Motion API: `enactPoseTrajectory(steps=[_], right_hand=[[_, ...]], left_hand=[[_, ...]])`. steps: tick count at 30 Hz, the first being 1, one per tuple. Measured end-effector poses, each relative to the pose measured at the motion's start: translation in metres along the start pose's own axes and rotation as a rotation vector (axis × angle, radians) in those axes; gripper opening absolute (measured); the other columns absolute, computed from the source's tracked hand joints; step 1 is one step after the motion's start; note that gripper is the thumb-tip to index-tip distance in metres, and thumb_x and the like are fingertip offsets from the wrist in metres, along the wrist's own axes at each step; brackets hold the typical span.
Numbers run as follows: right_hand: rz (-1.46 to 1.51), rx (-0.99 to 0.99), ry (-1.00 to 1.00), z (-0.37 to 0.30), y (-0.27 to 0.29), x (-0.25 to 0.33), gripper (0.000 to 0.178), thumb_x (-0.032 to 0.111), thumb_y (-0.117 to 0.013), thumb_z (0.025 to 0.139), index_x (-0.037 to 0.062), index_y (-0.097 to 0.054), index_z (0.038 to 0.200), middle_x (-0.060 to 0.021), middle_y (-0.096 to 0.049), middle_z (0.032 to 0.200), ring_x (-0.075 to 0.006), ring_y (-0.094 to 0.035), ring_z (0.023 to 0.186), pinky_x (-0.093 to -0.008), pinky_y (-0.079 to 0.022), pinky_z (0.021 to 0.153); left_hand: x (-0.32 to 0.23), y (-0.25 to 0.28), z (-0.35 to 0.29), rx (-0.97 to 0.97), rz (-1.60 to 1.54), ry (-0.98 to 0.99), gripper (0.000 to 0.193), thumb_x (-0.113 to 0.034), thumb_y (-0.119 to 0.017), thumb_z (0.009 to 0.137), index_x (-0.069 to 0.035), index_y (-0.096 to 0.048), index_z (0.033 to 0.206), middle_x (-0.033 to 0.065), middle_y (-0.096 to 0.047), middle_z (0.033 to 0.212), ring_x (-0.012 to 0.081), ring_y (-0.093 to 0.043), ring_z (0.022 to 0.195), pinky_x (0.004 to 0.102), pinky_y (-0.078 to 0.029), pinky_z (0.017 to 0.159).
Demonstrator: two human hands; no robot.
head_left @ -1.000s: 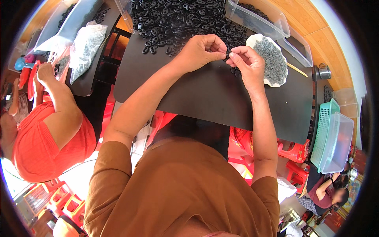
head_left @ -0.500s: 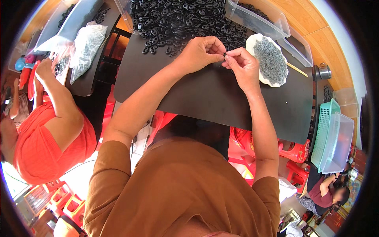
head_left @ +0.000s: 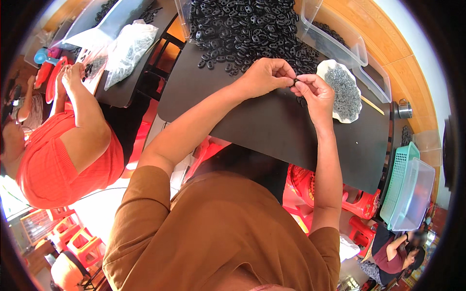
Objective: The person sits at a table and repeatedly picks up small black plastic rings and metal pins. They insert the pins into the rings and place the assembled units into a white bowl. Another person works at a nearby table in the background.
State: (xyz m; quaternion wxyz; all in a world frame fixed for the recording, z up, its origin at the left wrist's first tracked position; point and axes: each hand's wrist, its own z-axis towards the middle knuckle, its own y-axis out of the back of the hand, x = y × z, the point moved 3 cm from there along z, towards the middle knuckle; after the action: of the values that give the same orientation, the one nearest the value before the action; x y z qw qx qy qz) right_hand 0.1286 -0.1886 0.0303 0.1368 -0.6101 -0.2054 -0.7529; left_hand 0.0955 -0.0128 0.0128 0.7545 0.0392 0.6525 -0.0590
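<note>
My left hand (head_left: 266, 78) and my right hand (head_left: 318, 99) meet over the dark table, thumbs and fingers pinched together. Between the fingertips is a tiny dark piece (head_left: 294, 82), mostly covered, probably a cord lock part. A few black pieces (head_left: 302, 102) lie on the tabletop beside my right hand. Beyond my hands spreads a large heap of black oval two-holed cord lock pieces (head_left: 242, 29). To the right of my right hand stands a white scallop-edged dish (head_left: 357, 107) full of small grey pieces (head_left: 341, 92), too fine to make out singly; they look like springs.
Clear plastic bins (head_left: 357, 51) stand at the far edge; a yellow stick (head_left: 373, 105) lies by the dish. At right are a metal cup (head_left: 404, 108) and a green basket (head_left: 395, 179). To the left, a person in red (head_left: 73, 155) works beside a plastic bag (head_left: 131, 51).
The whole view has shifted, so the table and heap sit further right and lower. My hands stay pinched together at the small dark piece. The person at left has hands closer together.
</note>
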Motion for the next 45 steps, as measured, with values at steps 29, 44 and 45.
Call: enactPoseTrajectory(steps=[29,44,45], right_hand=[[0.275,0.170,-0.104,-0.006,-0.013,-0.001,0.013,0.007,-0.067,0.093,0.0006,-0.064,0.104,-0.0056,-0.067,0.092,-0.0173,-0.071,0.083,-0.0273,-0.058,0.073],[0.216,0.105,0.020,-0.007,-0.018,0.005,0.008,0.003,-0.065,0.093,-0.0013,-0.062,0.099,-0.0072,-0.067,0.090,-0.0165,-0.071,0.081,-0.0255,-0.058,0.070],[0.203,0.095,0.022,-0.008,-0.017,0.005,0.008,0.003,-0.065,0.093,-0.0013,-0.062,0.099,-0.0072,-0.067,0.090,-0.0164,-0.071,0.081,-0.0255,-0.058,0.070]], left_hand=[[-0.048,0.098,-0.073,0.023,1.002,-0.123,0.016,-0.002,-0.068,0.084,0.001,-0.065,0.100,0.0135,-0.063,0.100,0.0299,-0.064,0.091,0.0372,-0.051,0.080],[-0.007,0.022,-0.035,-0.111,-0.298,0.204,0.019,-0.007,-0.069,0.092,-0.004,-0.066,0.111,0.0026,-0.067,0.102,0.0095,-0.065,0.089,0.0235,-0.055,0.084],[-0.007,0.019,-0.035,-0.104,-0.314,0.210,0.019,-0.007,-0.069,0.092,-0.005,-0.066,0.111,0.0021,-0.067,0.102,0.0093,-0.065,0.089,0.0237,-0.055,0.085]])
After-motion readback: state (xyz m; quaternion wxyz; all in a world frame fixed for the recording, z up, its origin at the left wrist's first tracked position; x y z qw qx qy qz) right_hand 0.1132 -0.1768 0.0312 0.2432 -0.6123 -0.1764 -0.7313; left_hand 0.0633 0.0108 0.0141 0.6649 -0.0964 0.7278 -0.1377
